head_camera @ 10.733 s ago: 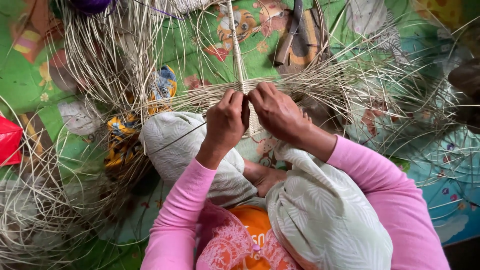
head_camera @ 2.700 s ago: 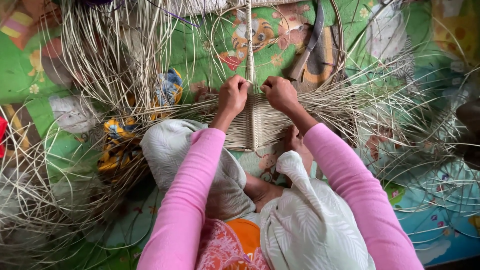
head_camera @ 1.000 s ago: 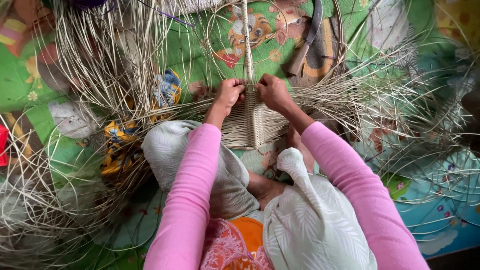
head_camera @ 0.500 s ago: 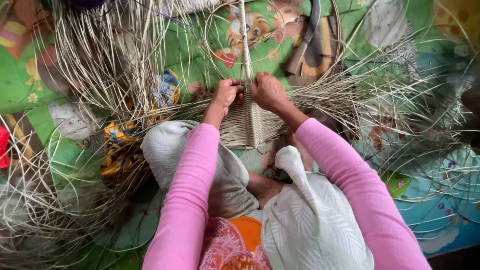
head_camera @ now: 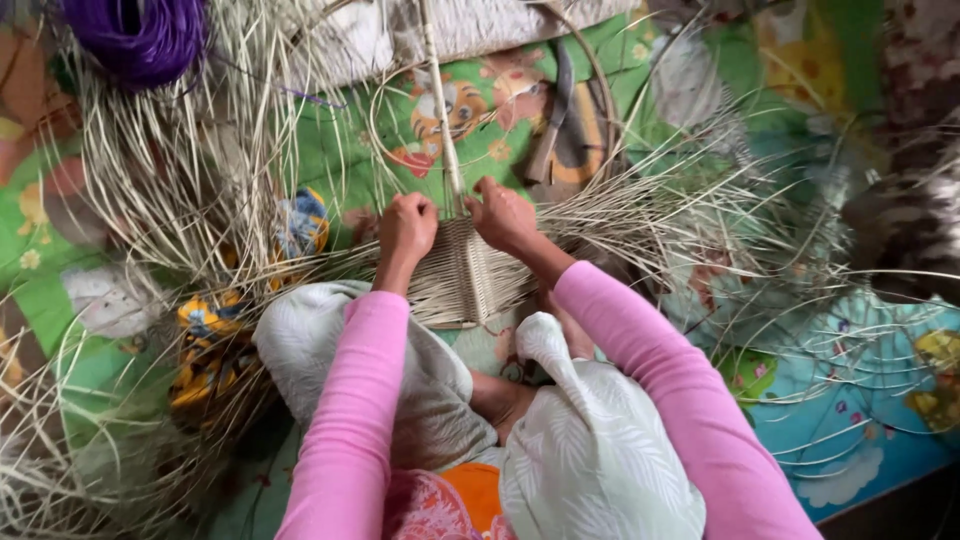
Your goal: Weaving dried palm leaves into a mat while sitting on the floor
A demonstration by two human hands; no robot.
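A pale woven cane panel (head_camera: 462, 285) lies in front of my knees, with loose strands fanning out to both sides. A thick cane rib (head_camera: 440, 110) runs up from its middle. My left hand (head_camera: 406, 226) is closed on strands at the panel's top edge, just left of the rib. My right hand (head_camera: 503, 214) grips strands just right of the rib. Both sleeves are pink. My folded legs in pale patterned cloth lie below the panel.
A knife with a wooden handle (head_camera: 547, 140) lies on the colourful cartoon mat (head_camera: 400, 120) beyond the panel. A coil of purple cord (head_camera: 135, 40) sits at top left. Heaps of loose cane strands (head_camera: 170, 170) cover the left and right. A dark shape (head_camera: 900, 230) is at the right edge.
The view has shifted, so the panel and my hands sit lower and further left in frame and the purple coil shows. Both hands stay at the panel's top edge, slightly further apart.
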